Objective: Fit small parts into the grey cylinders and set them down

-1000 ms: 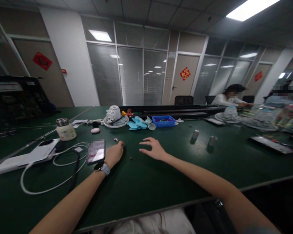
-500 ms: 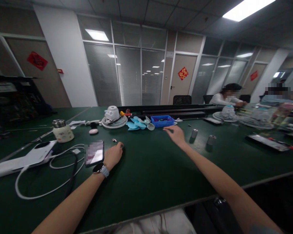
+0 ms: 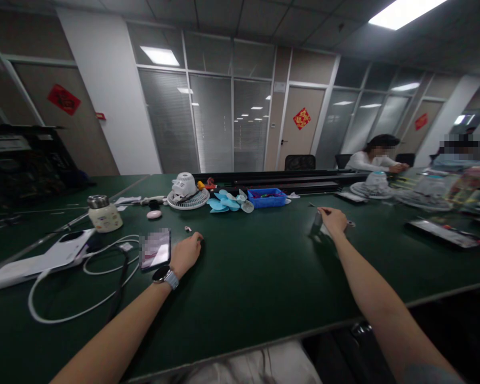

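My left hand (image 3: 189,254) rests on the green table with its fingers curled in and nothing visible in them. Just left of it lies a phone (image 3: 156,250) with its screen lit. A small white and pink piece (image 3: 188,229) sits beyond the knuckles. Over on the right, my right hand (image 3: 335,222) has its fingers closed at the top of a grey metal cylinder like a large battery (image 3: 316,222). A second such cylinder (image 3: 351,223) is mostly hidden behind this hand. A thin small rod (image 3: 312,205) lies close to the fingertips.
A white fan body (image 3: 183,186), blue fan blades (image 3: 224,201) and a blue tray of small parts (image 3: 267,199) line the back. At left are a cream flask (image 3: 104,214) and a white cable (image 3: 64,321). People sit farther off at right.
My right hand has moved right, from in front of the blue tray to the metal cylinder, and its fingers have closed there. The left hand stays where it was.
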Tool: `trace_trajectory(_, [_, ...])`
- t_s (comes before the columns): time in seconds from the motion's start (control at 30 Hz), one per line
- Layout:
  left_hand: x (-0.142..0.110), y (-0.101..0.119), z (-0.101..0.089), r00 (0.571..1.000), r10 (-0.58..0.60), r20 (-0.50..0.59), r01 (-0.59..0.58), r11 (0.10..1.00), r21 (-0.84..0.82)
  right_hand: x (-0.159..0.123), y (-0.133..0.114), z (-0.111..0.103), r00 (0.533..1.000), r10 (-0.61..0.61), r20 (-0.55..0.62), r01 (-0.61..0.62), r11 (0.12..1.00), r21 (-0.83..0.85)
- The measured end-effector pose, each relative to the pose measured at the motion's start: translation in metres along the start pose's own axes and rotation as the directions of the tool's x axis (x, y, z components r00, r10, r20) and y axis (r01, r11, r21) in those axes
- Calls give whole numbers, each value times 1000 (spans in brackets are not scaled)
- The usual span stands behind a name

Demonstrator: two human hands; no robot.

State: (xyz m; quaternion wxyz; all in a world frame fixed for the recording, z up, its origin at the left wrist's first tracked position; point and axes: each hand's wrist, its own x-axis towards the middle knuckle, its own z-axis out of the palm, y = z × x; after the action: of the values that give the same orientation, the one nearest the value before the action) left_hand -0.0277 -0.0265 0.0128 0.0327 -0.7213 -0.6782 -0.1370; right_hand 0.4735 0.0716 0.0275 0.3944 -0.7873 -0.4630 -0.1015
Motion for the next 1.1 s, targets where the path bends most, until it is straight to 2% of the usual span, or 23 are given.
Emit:
trace_trajectory(0.17, [1,-3,3,1000,13,-16,-13,1000,8,-1,-2,-2,1000,9,-12,-9,1000,-8])
trace_trajectory(0.33, [2,-4,5,999,16,-28,-16,1000,-4,-3,-6,-7,999,28,36,-24,996,-86])
trace_trajectory(0.63, [1,-3,3,999,22,-23,-23,1000,-6,-3,-8,-4,999,-19,51,26,989,-148])
trace_trajectory(0.93, [1,-2,3,1000,3,-7,-3,1000,-3,-6,-8,0,989,-71,131,102,964,-244])
trace_trajectory(1.1, [1,-2,3,1000,19,-16,-19,1000,-7,-10,-2,10,989,10,148,19,981,-194])
